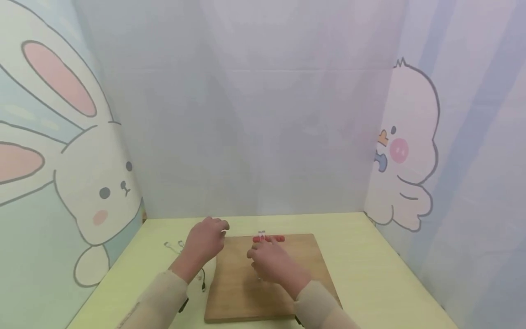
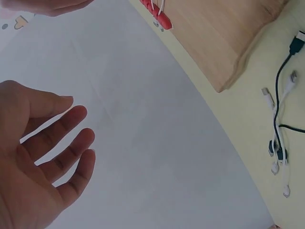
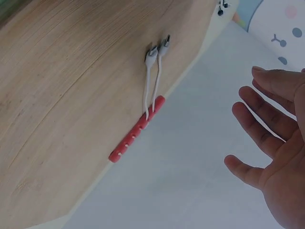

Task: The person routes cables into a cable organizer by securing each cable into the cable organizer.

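A red cable holder (image 3: 128, 143) with a row of slots lies along the far edge of a wooden board (image 1: 238, 292). Two white charging cables (image 3: 153, 76) sit in slots near one end, their plugs resting over the board. My right hand (image 1: 273, 262) hovers above the board near the holder, fingers spread and loosely bent, holding nothing. Over the board's far left corner is my left hand (image 1: 207, 240), raised, its fingers relaxed and parted. Left of the board lie more cables (image 2: 281, 119), white and black, partly hidden by the left arm in the head view.
The board rests on a pale yellow table (image 1: 382, 278). A grey curtain-like backdrop (image 1: 255, 137) stands behind it. Side panels carry a printed rabbit (image 1: 94, 196) on the left and a printed chick (image 1: 411, 160) on the right.
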Motion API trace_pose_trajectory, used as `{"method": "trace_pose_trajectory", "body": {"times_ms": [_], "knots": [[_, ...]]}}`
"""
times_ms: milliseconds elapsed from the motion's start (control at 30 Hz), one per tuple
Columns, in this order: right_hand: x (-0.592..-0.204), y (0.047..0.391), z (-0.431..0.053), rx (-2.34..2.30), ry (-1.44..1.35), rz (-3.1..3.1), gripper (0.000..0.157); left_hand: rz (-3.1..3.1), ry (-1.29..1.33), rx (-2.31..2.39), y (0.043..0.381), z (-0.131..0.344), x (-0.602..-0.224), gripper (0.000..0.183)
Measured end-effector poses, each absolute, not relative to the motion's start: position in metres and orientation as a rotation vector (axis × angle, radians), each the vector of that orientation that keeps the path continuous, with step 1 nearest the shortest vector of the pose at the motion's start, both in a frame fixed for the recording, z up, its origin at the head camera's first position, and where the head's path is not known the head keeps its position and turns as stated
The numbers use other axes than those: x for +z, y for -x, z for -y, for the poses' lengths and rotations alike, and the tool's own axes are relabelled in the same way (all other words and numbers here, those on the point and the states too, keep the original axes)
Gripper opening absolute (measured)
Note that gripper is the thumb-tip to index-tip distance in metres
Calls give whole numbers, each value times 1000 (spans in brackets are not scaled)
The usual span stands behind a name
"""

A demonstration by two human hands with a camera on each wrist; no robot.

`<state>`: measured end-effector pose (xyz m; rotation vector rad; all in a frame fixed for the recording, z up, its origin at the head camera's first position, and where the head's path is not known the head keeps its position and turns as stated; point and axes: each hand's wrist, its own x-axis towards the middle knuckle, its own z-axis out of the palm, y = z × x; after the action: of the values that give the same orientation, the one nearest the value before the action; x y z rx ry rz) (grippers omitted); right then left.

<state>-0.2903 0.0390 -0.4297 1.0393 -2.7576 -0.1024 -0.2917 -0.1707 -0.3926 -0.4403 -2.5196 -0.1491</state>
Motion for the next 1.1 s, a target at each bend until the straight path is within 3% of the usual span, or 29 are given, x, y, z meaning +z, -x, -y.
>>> {"method": "trace_pose_trajectory", "body": {"times_ms": [700, 1100], "knots": [[-450, 293, 12, -63, -1119, 2739, 18, 2769, 196, -351, 289, 242, -417, 17], [-478, 278, 42, -244, -1206, 2552, 15, 2961, 29, -478, 296, 271, -463, 21]]}}
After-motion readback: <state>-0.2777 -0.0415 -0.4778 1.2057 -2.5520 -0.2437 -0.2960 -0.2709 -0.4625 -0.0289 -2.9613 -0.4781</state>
